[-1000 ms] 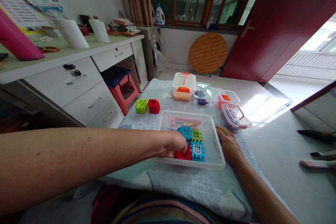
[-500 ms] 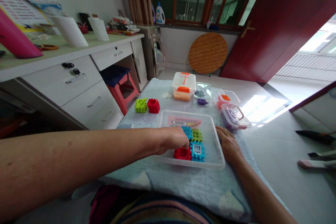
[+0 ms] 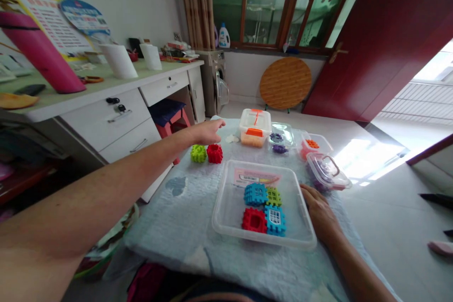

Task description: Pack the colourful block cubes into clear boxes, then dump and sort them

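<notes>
Left hand [image 3: 207,132], fingers spread and empty, hovers just above the red block [image 3: 214,153] beyond the clear tray [image 3: 226,207]; a careless grab risks nudging the green block [image 3: 198,153] touching it; right hand [image 3: 320,212], apparently relaxed, rests against the tray's right rim.

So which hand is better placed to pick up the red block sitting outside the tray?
Left. The left hand hovers open just above the red block and green block, while the right hand rests against the tray edge, farther away.
</notes>
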Demonstrator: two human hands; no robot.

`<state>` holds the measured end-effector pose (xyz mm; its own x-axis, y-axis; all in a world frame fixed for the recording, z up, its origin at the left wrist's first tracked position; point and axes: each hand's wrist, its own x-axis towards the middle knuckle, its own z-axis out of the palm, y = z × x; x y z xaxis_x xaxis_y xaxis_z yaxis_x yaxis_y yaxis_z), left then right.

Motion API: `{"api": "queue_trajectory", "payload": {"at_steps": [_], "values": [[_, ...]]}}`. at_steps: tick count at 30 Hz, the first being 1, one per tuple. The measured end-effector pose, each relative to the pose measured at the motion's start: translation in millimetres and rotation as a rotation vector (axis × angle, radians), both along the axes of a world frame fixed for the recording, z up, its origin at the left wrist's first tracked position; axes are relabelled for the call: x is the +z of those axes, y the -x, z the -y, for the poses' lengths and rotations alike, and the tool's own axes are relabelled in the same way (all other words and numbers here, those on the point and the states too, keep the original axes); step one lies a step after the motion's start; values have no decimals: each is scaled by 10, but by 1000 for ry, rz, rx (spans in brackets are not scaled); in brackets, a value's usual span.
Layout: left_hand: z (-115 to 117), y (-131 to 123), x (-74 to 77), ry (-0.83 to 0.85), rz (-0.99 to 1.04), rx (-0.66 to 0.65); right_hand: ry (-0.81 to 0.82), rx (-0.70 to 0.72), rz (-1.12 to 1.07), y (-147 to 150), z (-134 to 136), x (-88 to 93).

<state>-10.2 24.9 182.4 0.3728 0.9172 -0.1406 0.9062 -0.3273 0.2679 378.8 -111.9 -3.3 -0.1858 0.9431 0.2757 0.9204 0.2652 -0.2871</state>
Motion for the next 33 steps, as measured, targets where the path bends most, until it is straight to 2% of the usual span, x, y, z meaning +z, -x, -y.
{"api": "queue_trajectory", "payload": {"at_steps": [4, 7, 10, 20, 33], "values": [[-168, 124, -390, 68, -341, 18, 7, 3, 10, -6, -7, -11], [-196, 101, -604, 82, -409, 2, 7, 0, 8, -9, -7, -15], [-239, 62, -731, 40, -396, -48, -7, 5, 0, -13, -8, -18], [-354, -70, -890, 137, -416, -162, -11, 16, 2, -15, -13, -8], [-326, -51, -905, 132, -366, -224, -19, 7, -24, -12, -16, -22]]}}
